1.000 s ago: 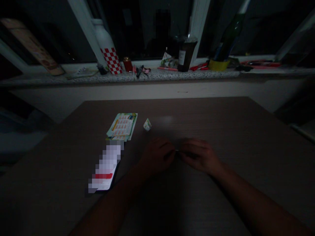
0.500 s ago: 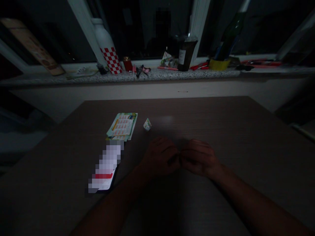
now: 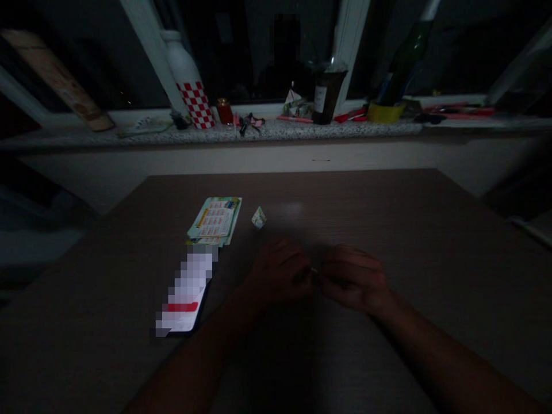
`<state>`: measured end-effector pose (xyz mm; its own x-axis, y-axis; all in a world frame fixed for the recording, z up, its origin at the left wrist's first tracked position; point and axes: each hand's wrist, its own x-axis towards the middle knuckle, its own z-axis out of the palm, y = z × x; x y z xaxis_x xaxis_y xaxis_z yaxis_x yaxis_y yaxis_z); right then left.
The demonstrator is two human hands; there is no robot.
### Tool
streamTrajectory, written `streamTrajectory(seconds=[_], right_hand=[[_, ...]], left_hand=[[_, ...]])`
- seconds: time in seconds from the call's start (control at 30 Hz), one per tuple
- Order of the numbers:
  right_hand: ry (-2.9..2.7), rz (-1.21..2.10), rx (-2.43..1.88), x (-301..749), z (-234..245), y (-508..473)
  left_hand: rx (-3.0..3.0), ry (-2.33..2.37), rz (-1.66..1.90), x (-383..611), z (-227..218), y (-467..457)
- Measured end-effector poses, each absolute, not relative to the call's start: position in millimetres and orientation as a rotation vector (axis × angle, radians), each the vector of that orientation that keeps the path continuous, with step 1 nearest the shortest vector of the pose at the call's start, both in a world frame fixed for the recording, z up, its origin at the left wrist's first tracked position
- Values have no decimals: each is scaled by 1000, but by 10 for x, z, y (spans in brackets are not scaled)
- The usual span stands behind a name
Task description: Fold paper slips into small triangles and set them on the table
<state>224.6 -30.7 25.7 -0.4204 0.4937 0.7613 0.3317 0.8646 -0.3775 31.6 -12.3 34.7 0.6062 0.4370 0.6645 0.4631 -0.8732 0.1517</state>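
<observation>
Low over the dark wooden table (image 3: 388,213), my left hand (image 3: 280,273) and my right hand (image 3: 353,277) face each other with curled, closed fingers. A narrow gap lies between the fingertips, where a tiny pale bit of something (image 3: 314,269) shows; dim light and the fingers hide what it is. Beyond my left hand sits a small folded paper piece (image 3: 259,218), diamond-shaped and printed in white and green. Left of it is a stack of printed cards (image 3: 215,218) with rows of red figures.
A phone (image 3: 185,293) with a lit, blurred screen lies left of my left forearm. Along the granite windowsill (image 3: 276,131) stand a red-checked white bottle (image 3: 194,100), a small jar (image 3: 223,111), a dark cup (image 3: 324,98) and a green bottle (image 3: 403,66) in a yellow ring.
My hands have drawn slightly apart, the right one shifting a little to the right. A pale speck now shows between the fingertips. The paper piece, cards and phone stay put.
</observation>
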Motion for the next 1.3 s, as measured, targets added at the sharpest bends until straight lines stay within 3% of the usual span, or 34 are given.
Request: streamTrajectory(seconds=[0.6,0.83,1.3], right_hand=[[-1843,258,-816,2383,334,-302],[-1943,385,-741,2300,240,-272],[-1920,481,-927,2370,171,-223]], left_hand=[[-2714,-1162,-1127,26,389,-2],[-2934,-1092,-1174,229,332,-147],[-2932,-1831,-1718,289,214,-143]])
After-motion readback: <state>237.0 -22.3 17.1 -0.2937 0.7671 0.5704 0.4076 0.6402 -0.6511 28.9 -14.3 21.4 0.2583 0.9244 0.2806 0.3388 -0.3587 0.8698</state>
